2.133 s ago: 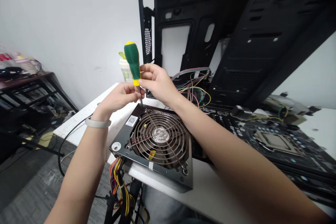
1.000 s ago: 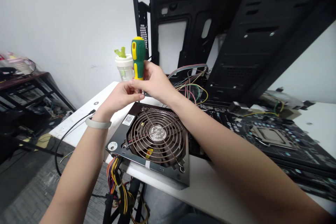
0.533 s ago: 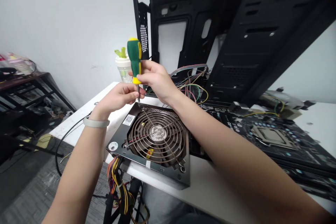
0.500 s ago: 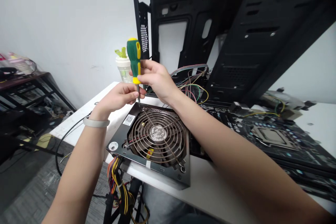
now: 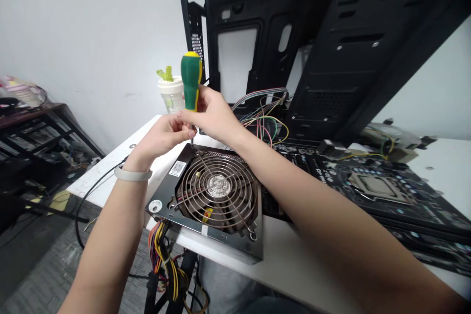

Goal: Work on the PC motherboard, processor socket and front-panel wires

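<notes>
A green and yellow screwdriver [image 5: 190, 76] stands upright over the far left corner of a metal power supply [image 5: 164, 194]. My right hand [image 5: 217, 115] is closed round the lower part of its handle, the thumb lying across the front. Just below, my left hand [image 5: 160, 137] pinches the shaft close to the tip. The tip meets the casing near a corner of the round wire fan grille [image 5: 219, 186]; the screw itself is too small to make out. Bundled cables [image 5: 165, 255] hang from the power supply's near left side, over the table edge.
A black computer case [image 5: 316, 59] rises behind, with loose coloured wires [image 5: 265, 117] at its base. To the right lies a motherboard [image 5: 379, 186]. A lidded cup [image 5: 171, 91] is at the back of the white table [image 5: 294, 260]. A dark shelf [image 5: 47, 117] stands left.
My right hand has shifted its grip, bringing the thumb across the handle, and the screwdriver handle has turned. The whole view has moved slightly. My left hand stays at the shaft.
</notes>
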The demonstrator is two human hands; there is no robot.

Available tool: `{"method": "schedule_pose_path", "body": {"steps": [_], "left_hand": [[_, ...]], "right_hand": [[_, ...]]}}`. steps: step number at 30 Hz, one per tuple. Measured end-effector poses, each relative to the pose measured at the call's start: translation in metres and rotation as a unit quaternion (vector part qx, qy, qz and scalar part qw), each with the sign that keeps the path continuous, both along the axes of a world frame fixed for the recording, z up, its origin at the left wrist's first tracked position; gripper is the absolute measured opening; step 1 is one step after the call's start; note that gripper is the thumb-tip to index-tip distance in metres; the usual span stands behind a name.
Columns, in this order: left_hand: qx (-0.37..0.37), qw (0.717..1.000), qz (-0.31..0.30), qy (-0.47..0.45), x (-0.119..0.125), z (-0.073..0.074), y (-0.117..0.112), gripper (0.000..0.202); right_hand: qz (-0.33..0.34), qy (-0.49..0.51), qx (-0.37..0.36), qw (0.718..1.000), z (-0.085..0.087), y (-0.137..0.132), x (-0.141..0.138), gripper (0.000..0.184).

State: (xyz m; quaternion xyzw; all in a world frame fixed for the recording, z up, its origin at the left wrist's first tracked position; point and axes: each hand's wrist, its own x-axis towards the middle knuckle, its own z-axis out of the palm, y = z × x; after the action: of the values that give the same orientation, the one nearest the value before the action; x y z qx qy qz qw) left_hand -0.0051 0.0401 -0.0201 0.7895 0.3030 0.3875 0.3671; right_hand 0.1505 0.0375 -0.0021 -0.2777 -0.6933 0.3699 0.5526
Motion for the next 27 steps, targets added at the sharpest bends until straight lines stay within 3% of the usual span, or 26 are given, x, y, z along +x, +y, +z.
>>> {"method": "schedule_pose_path", "body": {"steps": [4, 7, 13, 20, 27], "left_hand": [[-0.012, 0.999, -0.019, 0.027, -0.0039, 0.0016, 0.0001, 0.036], [-0.04, 0.998, -0.031, 0.035, -0.0065, 0.0015, 0.0014, 0.032], [-0.073, 0.996, -0.056, 0.02, -0.0077, 0.0024, 0.0012, 0.034], [-0.073, 0.996, -0.041, 0.011, -0.0052, 0.0011, 0.0001, 0.037], [0.0, 0.999, 0.035, 0.001, 0.0002, -0.0031, 0.0009, 0.038]], "right_hand": [[0.055, 0.05, -0.055, 0.996, 0.0052, -0.0051, 0.0005, 0.014], [0.074, 0.066, -0.093, 0.991, 0.009, -0.0076, 0.0023, 0.023], [0.09, 0.073, -0.08, 0.99, 0.0065, -0.0041, 0.003, 0.036], [0.083, 0.037, -0.08, 0.993, 0.006, -0.0051, 0.0027, 0.034], [0.035, -0.007, -0.028, 0.999, 0.0074, -0.0042, 0.0024, 0.026]]}}
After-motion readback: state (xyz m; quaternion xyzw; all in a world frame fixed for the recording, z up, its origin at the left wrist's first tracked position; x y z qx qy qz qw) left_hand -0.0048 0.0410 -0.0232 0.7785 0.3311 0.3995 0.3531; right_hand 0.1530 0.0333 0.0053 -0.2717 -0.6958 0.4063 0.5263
